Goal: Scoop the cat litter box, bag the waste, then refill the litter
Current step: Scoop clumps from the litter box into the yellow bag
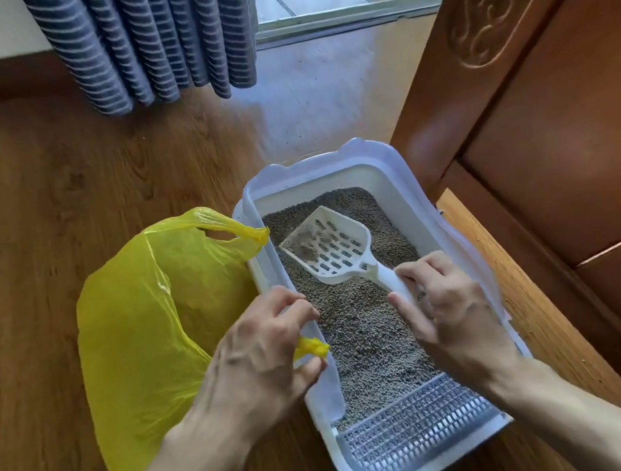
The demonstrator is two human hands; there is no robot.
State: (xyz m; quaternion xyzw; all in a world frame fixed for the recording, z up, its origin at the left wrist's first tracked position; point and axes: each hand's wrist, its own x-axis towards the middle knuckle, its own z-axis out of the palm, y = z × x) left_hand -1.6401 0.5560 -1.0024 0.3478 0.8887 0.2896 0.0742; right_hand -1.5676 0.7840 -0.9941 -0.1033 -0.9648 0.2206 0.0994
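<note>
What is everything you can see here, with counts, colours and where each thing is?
litter box: one, white, on the floor beside the door.
litter: grey, spread inside the litter box.
scoop: one, white, slotted, held over the litter with some clumps in it.
grille: one, grey, at the box's near end.
bag: one, yellow, on the floor left of the box.
curtain: one, blue striped, top centre.
door: one, brown wood, right.
floor: brown wood.
hands: left hand pinches the bag's handle; right hand grips the scoop's handle.
</note>
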